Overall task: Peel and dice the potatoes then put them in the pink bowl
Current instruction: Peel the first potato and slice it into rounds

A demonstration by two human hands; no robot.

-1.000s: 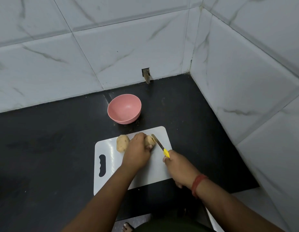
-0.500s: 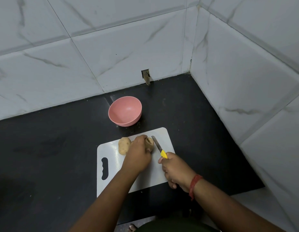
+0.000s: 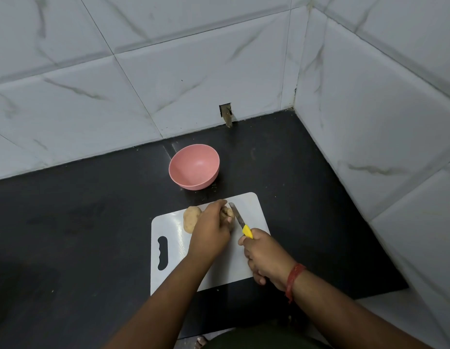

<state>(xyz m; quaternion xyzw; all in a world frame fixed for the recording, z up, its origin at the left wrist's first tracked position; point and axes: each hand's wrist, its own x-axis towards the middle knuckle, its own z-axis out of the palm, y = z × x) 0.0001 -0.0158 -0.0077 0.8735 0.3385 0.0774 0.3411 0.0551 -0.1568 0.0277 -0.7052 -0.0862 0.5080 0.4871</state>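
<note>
A white cutting board (image 3: 219, 270) lies on the black counter. My left hand (image 3: 211, 230) grips a potato (image 3: 227, 213) near the board's far edge, and most of that potato is hidden under my fingers. A second pale potato (image 3: 191, 219) lies just to its left on the board. My right hand (image 3: 265, 253) holds a knife (image 3: 240, 221) with a yellow handle, its blade lying against the right side of the held potato. The pink bowl (image 3: 193, 167) stands empty behind the board.
White marble-look tiled walls close the counter at the back and right, meeting in a corner. A small cut-out with a stub (image 3: 226, 114) sits low in the back wall. The counter's front edge (image 3: 380, 293) ends near my right forearm.
My right hand has drawn back slightly and the knife blade now lies closer along the held potato. My left hand keeps its hold on the potato.
</note>
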